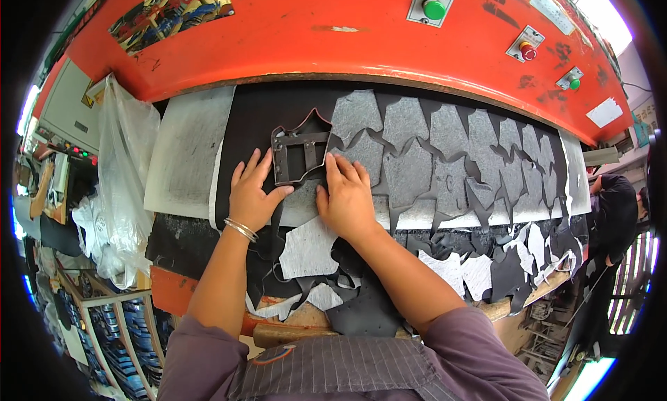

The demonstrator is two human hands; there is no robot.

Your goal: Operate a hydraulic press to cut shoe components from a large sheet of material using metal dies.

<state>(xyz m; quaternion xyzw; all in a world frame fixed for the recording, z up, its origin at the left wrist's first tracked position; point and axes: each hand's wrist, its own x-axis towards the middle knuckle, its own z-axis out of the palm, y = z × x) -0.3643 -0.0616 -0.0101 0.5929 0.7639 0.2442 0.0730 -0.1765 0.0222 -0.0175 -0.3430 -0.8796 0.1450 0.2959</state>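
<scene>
Left hand (pixel 252 196) and right hand (pixel 347 199) pointing to twelve o'clock, fingers loosely spread, touching die (pixel 301 140), at left fingertips' three o'clock, right's ten.

On the red machine (pixel 299 43), a pale plate (pixel 417 13) around a green button (pixel 434 10) bears printed characters; lettering by the red button (pixel 528 51) is too small to read. A yellow sign (pixel 87 96) marks the grey cabinet (pixel 64 112).

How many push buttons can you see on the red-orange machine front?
3 on the machine front: a green button at the top, a red button farther right, and a smaller green button right of that. Others may lie out of view.
</scene>
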